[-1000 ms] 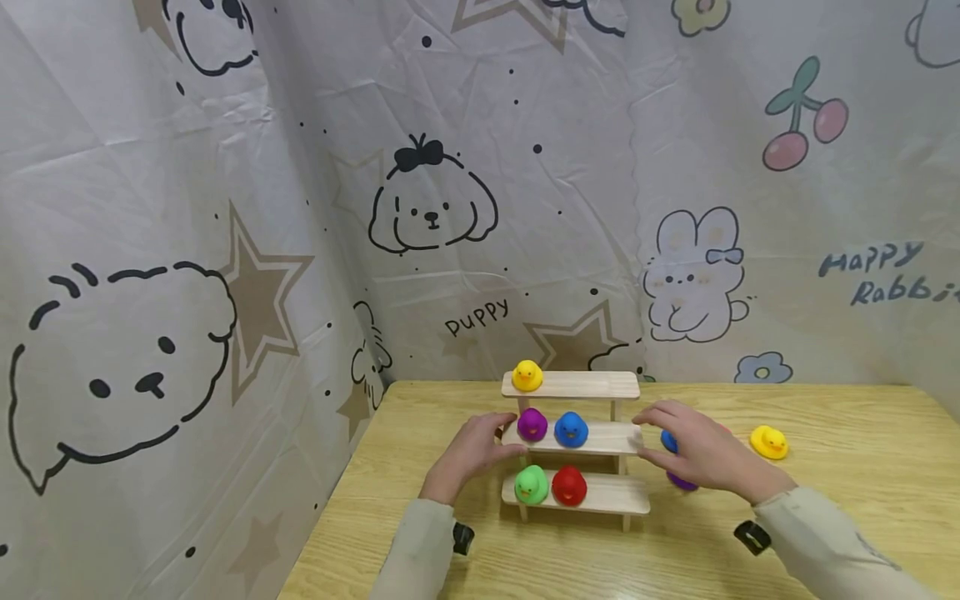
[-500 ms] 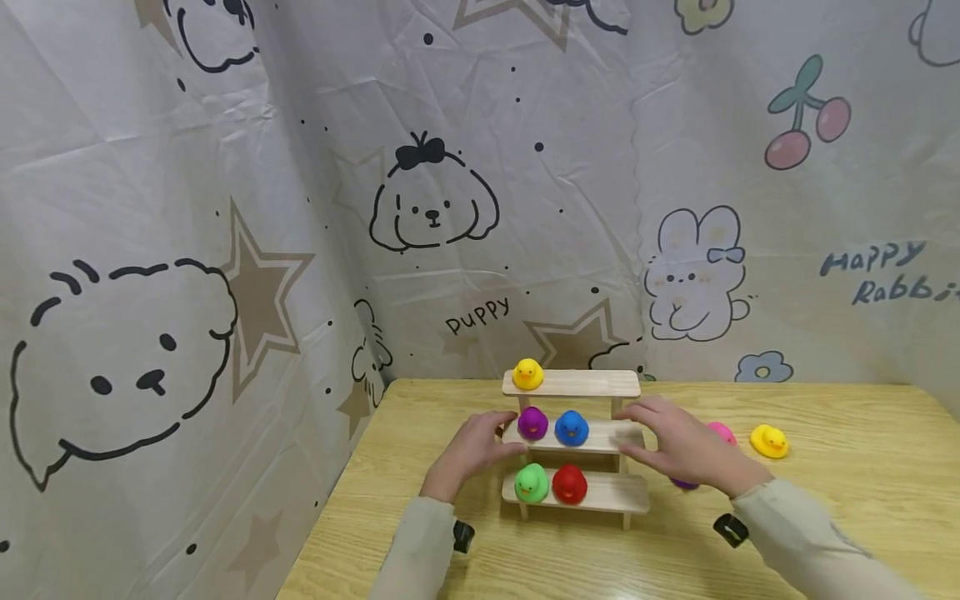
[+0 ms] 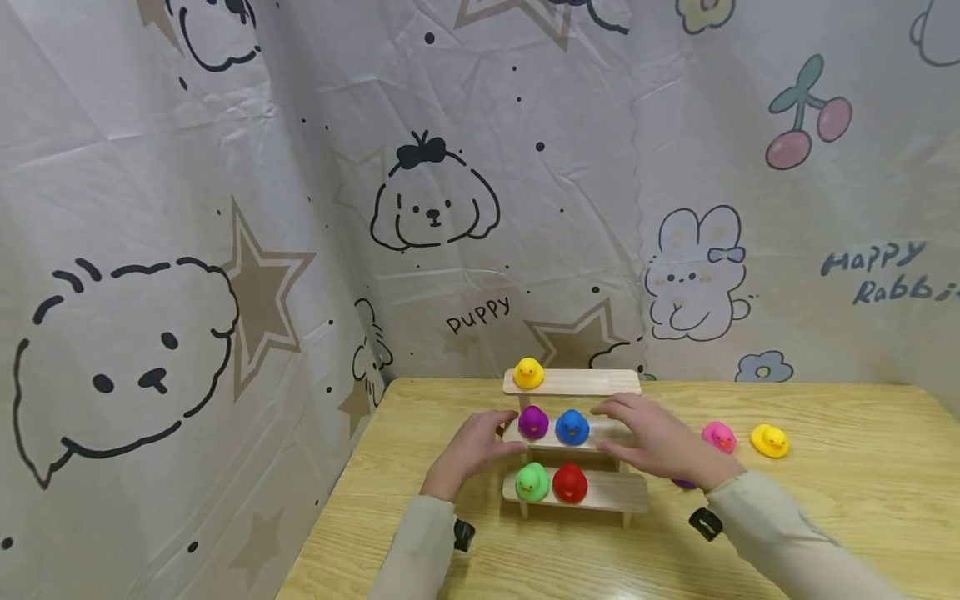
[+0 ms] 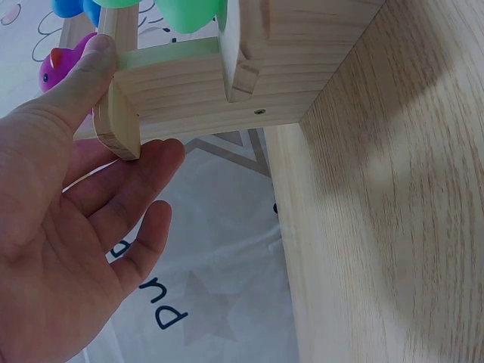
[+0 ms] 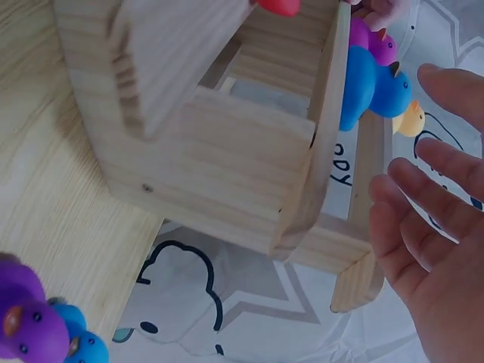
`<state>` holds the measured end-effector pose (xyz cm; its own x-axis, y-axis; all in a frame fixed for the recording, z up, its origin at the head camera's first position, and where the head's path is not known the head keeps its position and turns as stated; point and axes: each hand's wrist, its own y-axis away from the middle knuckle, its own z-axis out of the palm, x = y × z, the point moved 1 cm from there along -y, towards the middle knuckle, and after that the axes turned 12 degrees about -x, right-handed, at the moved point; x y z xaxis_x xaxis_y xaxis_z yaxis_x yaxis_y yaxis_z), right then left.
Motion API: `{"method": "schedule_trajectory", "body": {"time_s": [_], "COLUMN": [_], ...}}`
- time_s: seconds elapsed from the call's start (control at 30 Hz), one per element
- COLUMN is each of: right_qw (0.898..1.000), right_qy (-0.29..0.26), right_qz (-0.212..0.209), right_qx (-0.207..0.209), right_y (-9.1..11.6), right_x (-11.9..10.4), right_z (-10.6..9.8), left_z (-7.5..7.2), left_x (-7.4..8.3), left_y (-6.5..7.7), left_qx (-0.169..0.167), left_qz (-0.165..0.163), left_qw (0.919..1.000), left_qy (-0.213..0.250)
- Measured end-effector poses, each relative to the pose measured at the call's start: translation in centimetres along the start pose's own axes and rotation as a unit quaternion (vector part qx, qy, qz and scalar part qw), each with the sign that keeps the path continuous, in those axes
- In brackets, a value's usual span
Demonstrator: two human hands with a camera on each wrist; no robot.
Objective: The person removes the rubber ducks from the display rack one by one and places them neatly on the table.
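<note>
A three-tier wooden display shelf [image 3: 611, 382] stands on the table, with rubber ducks on its tiers. My left hand [image 3: 476, 448] grips the left end of the middle tier, thumb at the front and fingers behind, as the left wrist view shows. That tier bears a purple duck [image 3: 533, 422] and a blue duck [image 3: 572, 427]. My right hand [image 3: 652, 435] is over the tier's right part, thumb and fingers spread, just right of the blue duck and holding nothing. Below sit a green duck [image 3: 532, 483] and a red duck [image 3: 570, 483]; a yellow duck [image 3: 528, 374] is on top.
On the table [image 3: 840, 500] to the right lie a pink duck [image 3: 720, 437] and another yellow duck [image 3: 769, 442]. A second purple duck [image 5: 34, 325] and a second blue duck [image 5: 89, 348] show in the right wrist view. A patterned curtain [image 3: 585, 208] hangs behind.
My right hand has moved left from the shelf's right end towards the blue duck, uncovering the pink duck on the table. My left hand has stayed in place.
</note>
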<state>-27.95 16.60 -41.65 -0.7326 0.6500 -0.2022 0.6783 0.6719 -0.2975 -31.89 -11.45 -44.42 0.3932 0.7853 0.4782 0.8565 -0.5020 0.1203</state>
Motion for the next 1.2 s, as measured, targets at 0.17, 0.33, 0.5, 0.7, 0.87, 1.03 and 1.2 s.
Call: {"method": "schedule_trajectory", "body": {"time_s": [0.17,0.33,0.5,0.7,0.87,1.03,1.2], "right_qw": [1.000,1.000,0.999,0.999,0.999,0.999,0.999], "right_qy": [-0.009,-0.016,-0.027,-0.015,-0.006,-0.004,0.000], "right_qz": [0.004,-0.006,0.008,0.020,0.020,0.018,0.024], "right_qx": [-0.005,-0.008,-0.030,-0.042,-0.039,-0.027,-0.025], "right_y": [-0.8,-1.6,-2.2,-2.8,-3.0,-3.1,-3.3], "right_x": [-0.2,-0.6,-1.2,-1.3,-1.2,-1.3,-1.3], "right_z": [0.3,0.4,0.5,0.9,1.3,1.6,1.8], "left_z": [0.0,0.0,0.1,0.0,0.0,0.0,0.0], "left_x": [0.1,0.0,0.0,0.0,0.0,0.1,0.1], "left_y": [-0.1,0.0,0.0,0.0,0.0,0.0,0.0], "left_qx": [0.001,0.003,0.005,0.005,0.007,0.006,0.004], "left_qz": [-0.001,0.004,0.003,0.004,0.005,0.001,0.000], "left_qw": [1.0000,1.0000,1.0000,1.0000,1.0000,1.0000,1.0000], "left_qy": [0.001,0.003,0.000,-0.004,-0.003,-0.001,-0.002]}}
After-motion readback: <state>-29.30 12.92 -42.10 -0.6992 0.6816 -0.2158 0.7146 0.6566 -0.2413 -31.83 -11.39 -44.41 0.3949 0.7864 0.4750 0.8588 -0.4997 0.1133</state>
